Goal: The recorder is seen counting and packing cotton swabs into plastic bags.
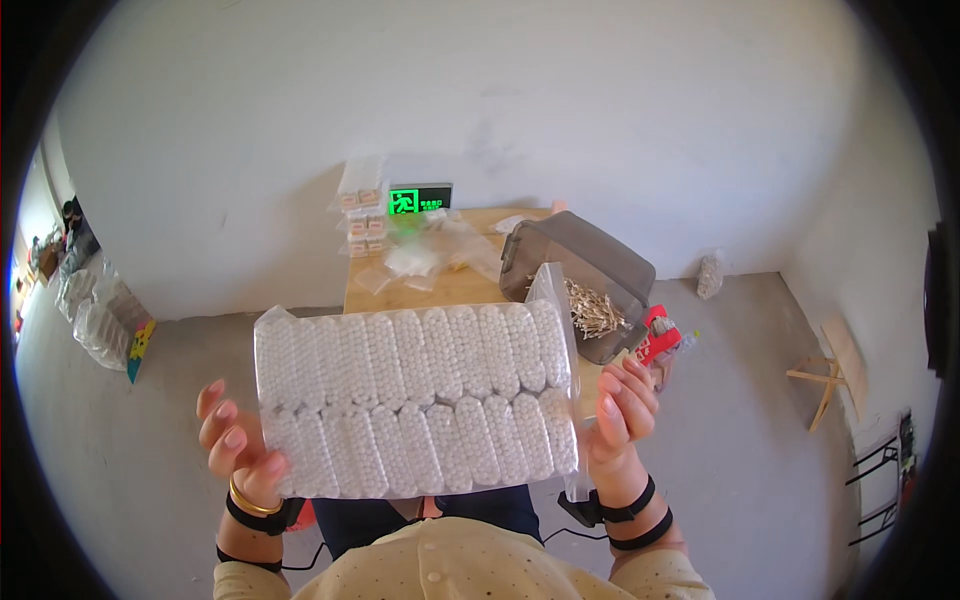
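A clear plastic bag of cotton swabs (pixel 415 400) is held up in front of my body, its bundles packed in two rows with the white tips facing me. My left hand (pixel 238 440) is at the bag's left edge, the thumb against the lower corner and the other fingers curled up beside it. At the opposite edge, my right hand (pixel 622 410) bears against the side with its fingers bent upward. Part of each palm is hidden. Loose plastic film sticks up along the bag's right side.
Behind the bag stands a wooden table (pixel 400 292). On it are stacked packs (pixel 362 205), crumpled clear bags (pixel 440 250), a lit green exit sign (pixel 420 199) and a tipped grey plastic bin (pixel 590 255) with loose swabs (pixel 595 308). A wooden folding stool (pixel 838 370) stands right.
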`<state>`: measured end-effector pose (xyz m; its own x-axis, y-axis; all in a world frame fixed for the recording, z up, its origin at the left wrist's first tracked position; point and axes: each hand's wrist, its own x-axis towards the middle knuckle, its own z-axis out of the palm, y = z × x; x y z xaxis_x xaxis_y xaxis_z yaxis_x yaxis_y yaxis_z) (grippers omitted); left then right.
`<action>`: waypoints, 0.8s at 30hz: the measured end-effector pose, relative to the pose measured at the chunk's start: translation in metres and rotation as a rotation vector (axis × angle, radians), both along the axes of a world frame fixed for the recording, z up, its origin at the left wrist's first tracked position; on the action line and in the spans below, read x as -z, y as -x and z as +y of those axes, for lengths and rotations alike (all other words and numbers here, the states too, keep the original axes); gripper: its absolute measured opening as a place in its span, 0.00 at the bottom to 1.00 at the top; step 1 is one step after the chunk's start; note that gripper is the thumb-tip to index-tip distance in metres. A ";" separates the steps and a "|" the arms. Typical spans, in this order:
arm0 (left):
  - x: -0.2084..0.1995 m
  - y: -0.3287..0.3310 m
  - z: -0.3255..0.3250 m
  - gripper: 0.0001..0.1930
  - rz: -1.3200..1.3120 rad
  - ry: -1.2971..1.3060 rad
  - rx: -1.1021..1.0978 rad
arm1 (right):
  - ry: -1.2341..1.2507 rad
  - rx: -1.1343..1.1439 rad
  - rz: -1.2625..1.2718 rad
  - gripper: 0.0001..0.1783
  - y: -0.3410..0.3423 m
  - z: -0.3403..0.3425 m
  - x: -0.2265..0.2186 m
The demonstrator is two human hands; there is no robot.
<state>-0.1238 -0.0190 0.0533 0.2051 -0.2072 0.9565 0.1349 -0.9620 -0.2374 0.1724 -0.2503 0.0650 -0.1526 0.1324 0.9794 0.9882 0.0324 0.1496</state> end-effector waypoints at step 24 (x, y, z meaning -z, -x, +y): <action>-0.006 0.007 0.001 0.15 -0.088 -0.027 0.021 | 0.038 -0.051 -0.030 0.30 0.007 0.000 -0.018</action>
<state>-0.1305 -0.0175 0.0595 0.1159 -0.2364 0.9647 0.1366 -0.9582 -0.2512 0.1658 -0.2506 0.0834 -0.1889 0.1603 0.9688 0.9803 0.0891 0.1764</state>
